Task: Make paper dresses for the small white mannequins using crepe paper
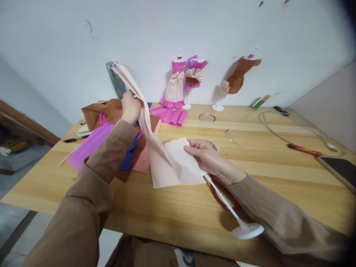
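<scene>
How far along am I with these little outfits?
Three dressed forms by the wall look done. Your left hand and right hand hold a pale sheet. What seems left is the near stand: its pole is bare, its top hidden.

The pale pink paper [162,157] is long, thin and matt, held raised and slanting: bunched into a narrow, creased strip at its upper end, spread into flat, overlapping panels lower down, above the counter [133,213] towards its front edge. The white stand [225,200] tilts beside it, slim-stemmed, its round base nearest that edge, its top partly hidden.
</scene>
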A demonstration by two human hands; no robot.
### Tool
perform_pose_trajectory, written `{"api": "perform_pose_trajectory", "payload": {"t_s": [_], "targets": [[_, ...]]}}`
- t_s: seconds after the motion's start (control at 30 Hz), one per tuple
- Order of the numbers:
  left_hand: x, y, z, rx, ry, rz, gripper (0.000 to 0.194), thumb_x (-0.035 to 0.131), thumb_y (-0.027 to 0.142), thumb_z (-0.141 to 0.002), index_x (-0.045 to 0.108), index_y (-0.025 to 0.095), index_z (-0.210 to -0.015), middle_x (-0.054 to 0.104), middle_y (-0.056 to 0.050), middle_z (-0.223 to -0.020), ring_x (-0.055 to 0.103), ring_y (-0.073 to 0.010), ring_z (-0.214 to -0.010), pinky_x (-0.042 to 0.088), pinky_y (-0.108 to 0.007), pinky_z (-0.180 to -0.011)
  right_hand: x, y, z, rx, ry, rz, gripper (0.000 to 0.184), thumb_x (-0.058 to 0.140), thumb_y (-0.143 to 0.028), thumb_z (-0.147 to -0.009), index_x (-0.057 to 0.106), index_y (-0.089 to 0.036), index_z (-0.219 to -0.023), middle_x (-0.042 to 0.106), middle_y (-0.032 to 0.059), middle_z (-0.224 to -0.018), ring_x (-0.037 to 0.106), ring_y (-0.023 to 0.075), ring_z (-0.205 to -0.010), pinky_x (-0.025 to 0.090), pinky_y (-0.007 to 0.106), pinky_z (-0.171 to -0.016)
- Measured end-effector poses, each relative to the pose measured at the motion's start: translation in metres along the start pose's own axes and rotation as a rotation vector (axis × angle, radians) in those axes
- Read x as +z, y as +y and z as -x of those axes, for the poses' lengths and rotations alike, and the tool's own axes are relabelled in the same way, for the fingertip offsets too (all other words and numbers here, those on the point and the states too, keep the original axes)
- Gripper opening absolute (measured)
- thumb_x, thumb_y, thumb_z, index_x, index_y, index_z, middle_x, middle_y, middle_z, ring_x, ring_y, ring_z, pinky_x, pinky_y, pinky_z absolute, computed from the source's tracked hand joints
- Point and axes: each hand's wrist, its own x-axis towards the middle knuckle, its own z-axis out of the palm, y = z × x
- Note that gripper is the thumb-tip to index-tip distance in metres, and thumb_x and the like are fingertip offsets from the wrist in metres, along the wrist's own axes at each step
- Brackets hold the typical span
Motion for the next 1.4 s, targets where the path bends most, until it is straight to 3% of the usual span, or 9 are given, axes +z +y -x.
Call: {"api": "perform_pose_trajectory", "payload": {"t_s": [0.17, 0.6, 0.67, 0.8, 0.87, 1.07, 1.2, 1.27, 1.4], "targets": [[-0.025, -0.018, 0.005, 0.155, 0.122, -0.406, 0.017, 0.052, 0.011, -0.081, 0.057, 0.018, -0.096, 0.064, -0.010, -0.114, 0.049, -0.0302, -0.121, 0.032, -0.048, -0.107, -0.004, 0.008, -0.005, -0.023, 0.025, 0.025, 0.034, 0.085, -0.037, -0.061, 0.066, -0.017, -0.080, 0.074, 0.0020, -0.071, 0.066, 0.0146, -0.059, 0.052, 0.029, -0.065], [-0.030, -0.011, 0.039, 0.306, -0.142, -1.054, 0.029, 0.052, 0.022, -0.085, 0.063, 0.005, -0.106, 0.057, -0.029, -0.120, 0.049, -0.0439, -0.119, 0.043, -0.053, -0.091, 0.000, 0.001, -0.001, -0.242, 0.145, 0.563, 0.031, 0.074, -0.044, -0.069, 0.059, -0.017, -0.069, 0.053, -0.0049, -0.054, 0.043, 0.0083, -0.048, 0.031, 0.022, -0.046], [-0.027, -0.004, 0.054, 0.412, -0.295, -1.000, 0.028, 0.054, 0.024, -0.086, 0.066, 0.009, -0.106, 0.060, -0.023, -0.120, 0.049, -0.0393, -0.121, 0.041, -0.049, -0.097, 0.001, -0.002, 0.000, -0.313, 0.121, 0.690, 0.031, 0.069, -0.045, -0.073, 0.057, -0.017, -0.066, 0.051, -0.0042, -0.056, 0.042, 0.0087, -0.051, 0.030, 0.023, -0.047], [-0.012, 0.007, 0.088, 0.540, -1.001, -0.511, 0.051, 0.070, 0.034, -0.077, 0.059, 0.019, -0.124, 0.062, -0.010, -0.130, 0.056, -0.0268, -0.117, 0.041, -0.036, -0.100, 0.008, -0.007, 0.006, -0.355, 0.049, 0.726, 0.032, 0.064, -0.048, -0.078, 0.058, -0.017, -0.069, 0.052, -0.0028, -0.059, 0.043, 0.0091, -0.052, 0.032, 0.023, -0.048], [-0.002, 0.006, 0.101, 0.586, -1.205, -0.299, 0.067, 0.077, 0.032, -0.069, 0.054, 0.021, -0.131, 0.062, -0.009, -0.129, 0.058, -0.0248, -0.115, 0.042, -0.033, -0.097, 0.009, -0.016, 0.012, -0.318, -0.026, 0.720, 0.032, 0.064, -0.049, -0.078, 0.061, -0.017, -0.072, 0.053, -0.0030, -0.057, 0.043, 0.0089, -0.049, 0.034, 0.023, -0.047], [0.004, -0.008, 0.106, 0.584, -1.298, -0.192, 0.012, 0.065, 0.021, -0.076, 0.067, 0.015, -0.086, 0.067, -0.002, -0.081, 0.058, -0.0135, -0.073, 0.043, -0.025, -0.070, -0.025, -0.062, 0.042, -0.344, 0.105, 0.908, 0.029, 0.063, -0.047, -0.078, 0.065, -0.018, -0.076, 0.064, 0.0023, -0.062, 0.056, 0.0134, -0.054, 0.041, 0.026, -0.051], [-0.001, -0.014, 0.100, 0.577, -1.287, -0.135, 0.013, 0.058, 0.025, -0.079, 0.059, 0.015, -0.071, 0.059, 0.001, -0.070, 0.052, -0.0109, -0.067, 0.040, -0.024, -0.066, -0.052, -0.056, 0.066, -0.063, 0.067, 1.375, 0.017, 0.062, -0.030, -0.076, 0.061, -0.020, -0.062, 0.061, 0.0009, -0.054, 0.053, 0.0137, -0.049, 0.037, 0.027, -0.049], [0.000, -0.016, 0.098, 0.547, -1.299, -0.153, 0.011, 0.057, 0.024, -0.079, 0.058, 0.015, -0.073, 0.059, 0.001, -0.071, 0.052, -0.0112, -0.068, 0.040, -0.024, -0.067, -0.057, -0.038, 0.079, 0.081, -0.017, 1.448, 0.013, 0.056, -0.022, -0.079, 0.066, -0.024, -0.087, 0.068, 0.0018, -0.068, 0.060, 0.0167, -0.055, 0.042, 0.028, -0.053], [0.004, -0.018, 0.096, 0.517, -1.356, -0.259, 0.008, 0.056, 0.021, -0.078, 0.059, 0.014, -0.077, 0.062, 0.000, -0.075, 0.054, -0.0120, -0.070, 0.040, -0.024, -0.067, -0.061, -0.002, 0.100, 0.033, 0.154, 1.571, 0.057, 0.061, -0.019, -0.075, 0.053, -0.029, -0.130, 0.071, 0.0101, -0.100, 0.069, 0.0249, -0.076, 0.048, 0.032, -0.065]]}}
